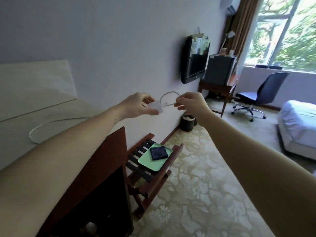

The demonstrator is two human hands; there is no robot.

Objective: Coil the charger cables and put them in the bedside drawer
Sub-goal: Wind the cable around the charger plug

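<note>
Both arms are stretched out toward the wall, the hands raised level with each other and near together. The left hand [138, 105] pinches a small white charger block [156, 106], thumb beneath and fingers [147, 99] on top, so the block juts past the fingertips toward the other hand. From the block's far edge a thin white cable [170, 92] rises and curves over in one small loop across the gap between the hands. It then comes down into the right hand [191, 103]. There the thumb and forefinger are closed on it in a tight pinch, with the remaining fingers curled in behind. A short stretch of the cable sticks out from that pinch toward the block, close to it; I cannot tell whether they touch. Off to the left, a white cord [33, 134] lies on the white-topped table [17, 127]. It bends once near the edge and runs toward the left forearm, which hides the rest, so I cannot say whether it joins the held cable. Below the hands stands a dark wooden cabinet [102, 168]. Beside it is a slatted wooden rack [150, 183] carrying a green tray [150, 165] with a dark square thing [158, 152] lying in it. Farther along the wall are a black bin [187, 124], a wall-mounted television [195, 60] and an office chair [259, 94].
</note>
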